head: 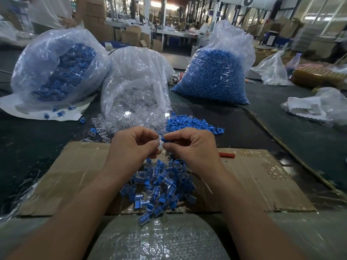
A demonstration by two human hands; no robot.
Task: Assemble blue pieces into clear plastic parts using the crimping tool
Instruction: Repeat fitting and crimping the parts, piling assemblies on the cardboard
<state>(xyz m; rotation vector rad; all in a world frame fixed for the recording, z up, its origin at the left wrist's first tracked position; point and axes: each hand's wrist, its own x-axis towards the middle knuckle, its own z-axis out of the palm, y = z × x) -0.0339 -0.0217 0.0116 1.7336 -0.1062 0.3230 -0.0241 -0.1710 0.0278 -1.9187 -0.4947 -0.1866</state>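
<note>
Pinching clear plastic part (160, 145) in left hand (131, 145) grip; right hand (189, 145) grip pinching blue piece (164, 139).

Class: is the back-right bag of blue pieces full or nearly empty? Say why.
Mostly full. Blue pieces pack the bag well up its sides, only slack plastic above.

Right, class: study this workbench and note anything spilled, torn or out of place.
Clear parts spill from the open middle bag onto the table. Finished pieces trail off the cardboard, whose near edge is torn, onto bubble wrap. A few lie loose beside the left bag.
</note>
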